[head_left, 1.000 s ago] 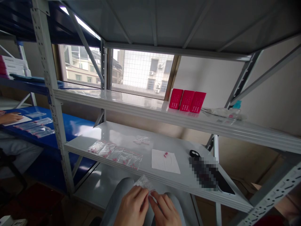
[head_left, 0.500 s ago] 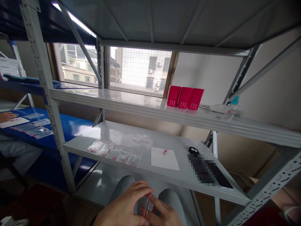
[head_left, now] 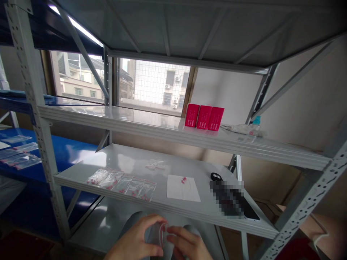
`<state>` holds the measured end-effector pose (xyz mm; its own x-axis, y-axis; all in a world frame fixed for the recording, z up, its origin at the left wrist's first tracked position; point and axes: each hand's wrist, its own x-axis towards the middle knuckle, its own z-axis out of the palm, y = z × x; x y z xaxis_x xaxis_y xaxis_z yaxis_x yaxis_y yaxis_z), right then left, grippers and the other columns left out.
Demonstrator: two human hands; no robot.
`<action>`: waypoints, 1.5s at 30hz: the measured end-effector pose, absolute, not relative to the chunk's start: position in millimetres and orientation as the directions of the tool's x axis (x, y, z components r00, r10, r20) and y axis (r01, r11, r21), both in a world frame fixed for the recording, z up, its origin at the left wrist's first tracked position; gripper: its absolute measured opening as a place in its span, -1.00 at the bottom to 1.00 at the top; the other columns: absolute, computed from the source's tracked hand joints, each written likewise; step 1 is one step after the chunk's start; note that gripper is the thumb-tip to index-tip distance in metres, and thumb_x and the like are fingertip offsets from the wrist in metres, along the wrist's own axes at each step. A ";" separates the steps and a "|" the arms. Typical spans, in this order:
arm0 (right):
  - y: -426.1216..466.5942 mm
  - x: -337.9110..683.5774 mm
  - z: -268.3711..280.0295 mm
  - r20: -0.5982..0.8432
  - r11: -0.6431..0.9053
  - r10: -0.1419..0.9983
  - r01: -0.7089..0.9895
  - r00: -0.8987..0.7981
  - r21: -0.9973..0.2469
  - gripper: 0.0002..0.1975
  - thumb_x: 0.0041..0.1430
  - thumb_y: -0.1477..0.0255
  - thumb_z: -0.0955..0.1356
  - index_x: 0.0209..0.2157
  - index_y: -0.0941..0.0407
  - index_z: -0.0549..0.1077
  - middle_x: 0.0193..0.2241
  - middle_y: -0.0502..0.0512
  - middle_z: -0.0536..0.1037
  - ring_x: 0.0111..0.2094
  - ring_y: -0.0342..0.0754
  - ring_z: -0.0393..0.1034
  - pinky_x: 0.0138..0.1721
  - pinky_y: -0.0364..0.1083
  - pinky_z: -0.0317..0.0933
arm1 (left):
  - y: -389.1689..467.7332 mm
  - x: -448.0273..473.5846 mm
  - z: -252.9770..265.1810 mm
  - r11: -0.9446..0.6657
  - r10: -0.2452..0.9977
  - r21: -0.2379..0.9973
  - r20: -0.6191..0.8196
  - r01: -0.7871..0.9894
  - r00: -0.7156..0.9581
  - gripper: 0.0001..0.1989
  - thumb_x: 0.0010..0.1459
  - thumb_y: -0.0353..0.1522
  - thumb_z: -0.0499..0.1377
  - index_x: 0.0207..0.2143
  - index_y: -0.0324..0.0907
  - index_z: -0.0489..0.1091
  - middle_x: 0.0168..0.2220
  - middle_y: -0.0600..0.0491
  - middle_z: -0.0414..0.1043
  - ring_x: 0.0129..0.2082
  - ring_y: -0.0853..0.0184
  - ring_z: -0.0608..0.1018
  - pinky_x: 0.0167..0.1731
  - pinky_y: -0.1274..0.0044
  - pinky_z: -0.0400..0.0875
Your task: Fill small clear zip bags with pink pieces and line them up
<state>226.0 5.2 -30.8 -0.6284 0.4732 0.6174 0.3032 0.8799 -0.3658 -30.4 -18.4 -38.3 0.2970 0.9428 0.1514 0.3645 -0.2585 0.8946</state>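
My left hand (head_left: 135, 240) and my right hand (head_left: 187, 245) meet at the bottom edge of the view, above my lap, both pinching a small clear zip bag (head_left: 162, 233) with a red seal strip. The bag's contents are too blurred to make out. Just beyond my hands, on the grey shelf (head_left: 130, 159), lies a row of small clear bags with pink pieces (head_left: 121, 182). A white paper sheet (head_left: 183, 187) on the shelf carries a few loose pink pieces (head_left: 184, 179). A further crumpled clear bag (head_left: 155, 165) lies behind the row.
A black object (head_left: 216, 176) and a dark phone (head_left: 245, 209) lie at the shelf's right end. Three red boxes (head_left: 204, 117) and a plastic-wrapped bundle (head_left: 241, 129) stand on the shelf above. A blue table (head_left: 67, 151) with more bags is at the left. Upright posts (head_left: 35, 108) frame the shelf.
The view has swung right and up, so the shelf sits further left. My hands turned the bag from flat to edge-on, closer to the bottom edge. The person's hand at far left left the view.
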 end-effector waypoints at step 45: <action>207.3 230.3 9.7 0.392 0.456 0.882 0.681 -0.260 -0.574 -0.68 0.32 0.41 0.21 -0.09 0.11 0.56 -0.15 0.18 0.66 -0.17 0.01 0.54 -0.10 -0.07 0.35 | 149.8 45.8 -45.3 -0.329 0.919 0.941 0.338 0.081 -0.203 -0.53 0.06 -0.20 0.36 0.04 -0.09 0.49 0.01 -0.06 0.57 0.08 0.06 0.54 0.16 0.30 0.34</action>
